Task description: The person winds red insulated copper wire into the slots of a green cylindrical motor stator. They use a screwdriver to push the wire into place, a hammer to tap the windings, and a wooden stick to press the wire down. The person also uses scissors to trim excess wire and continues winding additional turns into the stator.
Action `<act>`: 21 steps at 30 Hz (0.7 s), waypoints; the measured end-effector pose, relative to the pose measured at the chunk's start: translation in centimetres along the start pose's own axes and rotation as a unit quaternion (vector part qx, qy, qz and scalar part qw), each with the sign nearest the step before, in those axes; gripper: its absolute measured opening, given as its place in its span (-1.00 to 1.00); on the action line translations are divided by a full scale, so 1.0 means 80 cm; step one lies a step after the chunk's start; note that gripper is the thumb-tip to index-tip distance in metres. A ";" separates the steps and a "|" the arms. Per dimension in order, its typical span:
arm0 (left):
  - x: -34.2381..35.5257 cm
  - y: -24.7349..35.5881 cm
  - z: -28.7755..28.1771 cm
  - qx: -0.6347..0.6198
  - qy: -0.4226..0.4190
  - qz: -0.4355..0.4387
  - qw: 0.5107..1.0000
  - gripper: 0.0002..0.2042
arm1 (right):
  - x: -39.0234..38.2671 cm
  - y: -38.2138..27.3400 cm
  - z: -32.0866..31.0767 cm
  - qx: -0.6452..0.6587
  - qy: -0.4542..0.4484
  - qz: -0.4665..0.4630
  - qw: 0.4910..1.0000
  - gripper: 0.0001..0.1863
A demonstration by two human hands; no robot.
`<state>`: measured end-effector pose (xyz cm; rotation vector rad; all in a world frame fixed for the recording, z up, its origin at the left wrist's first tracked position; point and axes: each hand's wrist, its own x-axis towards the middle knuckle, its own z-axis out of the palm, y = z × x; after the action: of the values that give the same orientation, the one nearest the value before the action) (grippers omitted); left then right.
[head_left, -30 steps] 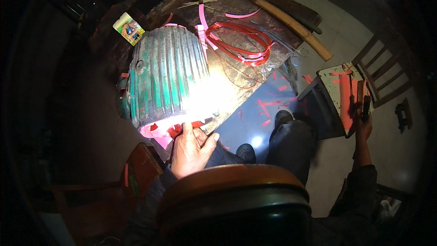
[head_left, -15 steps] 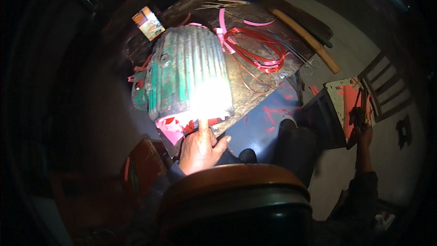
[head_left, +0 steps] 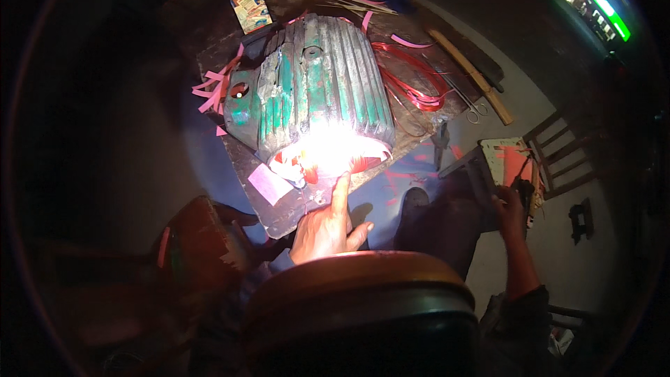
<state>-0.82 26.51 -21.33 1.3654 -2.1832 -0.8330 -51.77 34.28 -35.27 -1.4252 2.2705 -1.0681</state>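
A ribbed electric motor housing (head_left: 324, 84), grey with worn green paint, lies on the work table with its open end toward me. Red wire coils (head_left: 359, 163) and pink insulation paper (head_left: 270, 185) show at that end, partly washed out by bright light. My left hand (head_left: 324, 232) is at the open end, index finger stretched forward and thumb apart, holding nothing. Glare hides whether the fingertip touches the coils. Off to the right, my right hand (head_left: 511, 206) is beside a pale tray (head_left: 494, 148) with dark tools and a red-pink sheet. Its fingers are too dark to read.
A loop of red wire (head_left: 426, 91), scissors (head_left: 473, 110) and a wooden strip (head_left: 481, 84) lie right of the motor. Pink paper strips (head_left: 213, 87) and a small box (head_left: 249, 7) are to the left and behind. A slatted chair (head_left: 562, 146) stands at far right.
The view has shifted, so the motor appears farther right and higher. My right hand has drawn in from the tools toward the tray's near side. My left index finger stays at the motor's open end.
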 end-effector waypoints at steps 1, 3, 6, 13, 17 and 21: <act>-0.006 -0.003 0.004 -0.006 -0.016 -0.002 1.000 -0.02 | -0.007 -0.035 0.010 0.020 -0.023 -0.005 1.000 -0.57; -0.023 -0.011 0.013 -0.018 -0.053 -0.004 0.998 -0.08 | -0.019 -0.101 0.023 0.035 -0.045 -0.058 0.997 -0.60; -0.047 -0.023 0.020 -0.053 -0.102 0.007 0.993 -0.20 | -0.033 -0.178 0.054 0.039 -0.111 -0.074 0.990 -0.66; -0.096 -0.031 -0.007 -0.183 -0.070 0.018 0.980 -0.28 | -0.052 -0.239 0.097 -0.213 -0.182 -0.237 0.930 -0.76; -0.071 -0.077 -0.068 -0.242 0.085 0.158 0.954 -0.29 | -0.039 -0.272 0.082 -0.066 -0.211 -0.149 0.964 -0.76; -0.034 -0.067 -0.116 -0.233 0.390 0.098 0.886 -0.28 | -0.015 -0.330 0.045 0.004 -0.173 -0.148 0.974 -0.81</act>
<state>9.69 24.80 -18.41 0.9712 -1.3483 -0.5382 -31.46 27.04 -19.56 -1.8256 1.8483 -0.8212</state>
